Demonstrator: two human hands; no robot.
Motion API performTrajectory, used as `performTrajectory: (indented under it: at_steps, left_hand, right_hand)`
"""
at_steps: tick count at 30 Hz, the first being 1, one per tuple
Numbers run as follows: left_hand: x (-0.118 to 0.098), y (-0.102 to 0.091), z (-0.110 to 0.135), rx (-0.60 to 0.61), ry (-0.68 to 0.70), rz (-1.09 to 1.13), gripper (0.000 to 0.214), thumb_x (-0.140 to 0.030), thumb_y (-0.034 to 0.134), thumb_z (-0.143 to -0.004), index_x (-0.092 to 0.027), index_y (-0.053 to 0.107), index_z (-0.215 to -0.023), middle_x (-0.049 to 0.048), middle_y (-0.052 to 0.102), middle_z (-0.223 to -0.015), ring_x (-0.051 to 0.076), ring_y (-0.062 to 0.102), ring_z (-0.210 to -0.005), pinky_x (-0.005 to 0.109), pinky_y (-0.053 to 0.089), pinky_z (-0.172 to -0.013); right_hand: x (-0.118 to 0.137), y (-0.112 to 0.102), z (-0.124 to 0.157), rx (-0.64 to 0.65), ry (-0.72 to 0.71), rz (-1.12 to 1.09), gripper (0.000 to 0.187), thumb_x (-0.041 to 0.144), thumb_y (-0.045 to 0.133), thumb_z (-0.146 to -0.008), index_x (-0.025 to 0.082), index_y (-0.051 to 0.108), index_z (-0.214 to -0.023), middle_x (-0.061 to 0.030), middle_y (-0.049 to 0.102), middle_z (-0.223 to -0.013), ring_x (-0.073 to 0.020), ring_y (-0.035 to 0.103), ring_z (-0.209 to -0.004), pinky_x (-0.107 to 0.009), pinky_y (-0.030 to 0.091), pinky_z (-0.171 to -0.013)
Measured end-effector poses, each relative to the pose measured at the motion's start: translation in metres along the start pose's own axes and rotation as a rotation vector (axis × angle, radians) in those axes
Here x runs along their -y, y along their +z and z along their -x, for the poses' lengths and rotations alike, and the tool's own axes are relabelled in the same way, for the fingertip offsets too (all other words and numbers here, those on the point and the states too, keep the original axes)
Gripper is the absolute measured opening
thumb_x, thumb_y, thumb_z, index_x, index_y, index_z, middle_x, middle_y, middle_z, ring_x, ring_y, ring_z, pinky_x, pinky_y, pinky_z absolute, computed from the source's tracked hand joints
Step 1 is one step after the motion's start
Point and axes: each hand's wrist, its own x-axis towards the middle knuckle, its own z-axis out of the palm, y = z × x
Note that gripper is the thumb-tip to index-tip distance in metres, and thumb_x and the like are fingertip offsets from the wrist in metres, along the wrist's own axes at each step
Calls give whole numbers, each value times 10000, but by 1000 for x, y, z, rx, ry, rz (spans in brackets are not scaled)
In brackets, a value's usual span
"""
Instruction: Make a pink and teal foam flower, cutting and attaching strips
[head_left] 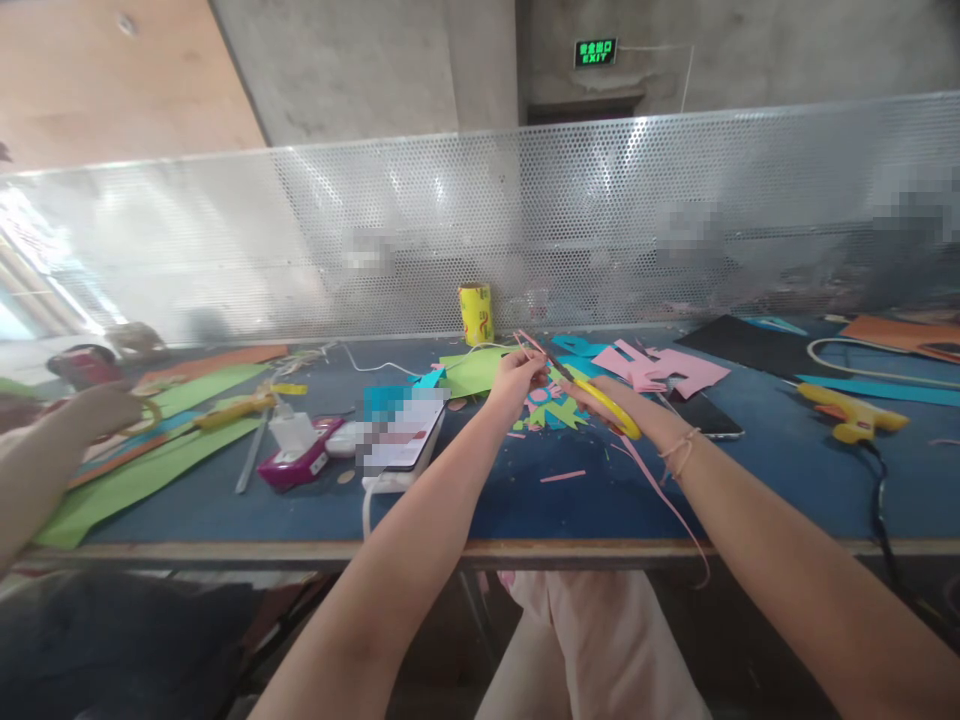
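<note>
Right hand (592, 404) holds one pair of scissors (609, 400) (one yellow cylinder (476, 314) behind).

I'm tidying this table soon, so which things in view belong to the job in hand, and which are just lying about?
In use:
yellow-handled scissors, in the right hand
thin pink paper strip, in the left hand
probably the cut pink paper

Apparently lying about:
yellow glue gun on the right
dark phone
purple box
yellow cylinder
</note>
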Motion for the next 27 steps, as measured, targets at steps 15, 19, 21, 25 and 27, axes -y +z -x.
performTrajectory:
  at_steps: [15,19,21,25,27]
  left_hand:
    - [1,-1,-1,-3,-5,18,129,-195,637,-606,-135,524,-627,-21,504,-502,47,451,-438,189,403,-481]
    - [1,-1,0,1,-7,15,142,-200,646,-596,-133,525,-630,-24,502,-499,46,453,-439,183,403,-478]
    - [0,-1,1,3,-10,19,134,-193,641,-594,-134,526,-631,-25,504,-501,44,454,-441,180,404,-479]
    - [0,-1,1,7,-9,20,122,-185,633,-586,-133,537,-639,-25,510,-503,41,453,-432,179,399,-470]
    - [0,-1,1,12,-7,16,122,-185,634,-580,-131,543,-641,-26,509,-497,42,451,-423,180,395,-463]
  right_hand:
    - [6,-1,-2,-23,130,108,580,715,351,-691,182,429,-478,1,367,-334,-130,417,-299,-246,315,-326]
    - [3,-2,-2,-28,81,109,581,712,340,-700,179,428,-485,14,353,-339,-111,393,-299,-237,310,-334]
    - [2,-3,-2,-27,63,92,574,703,346,-704,175,448,-505,20,359,-346,-100,380,-304,-229,305,-340]
    - [0,-4,-5,-28,58,69,558,688,353,-711,174,472,-532,27,367,-354,-91,370,-315,-222,301,-348]
    - [-2,-4,-7,-24,70,75,549,683,363,-709,175,468,-531,32,356,-357,-88,361,-319,-221,292,-347]
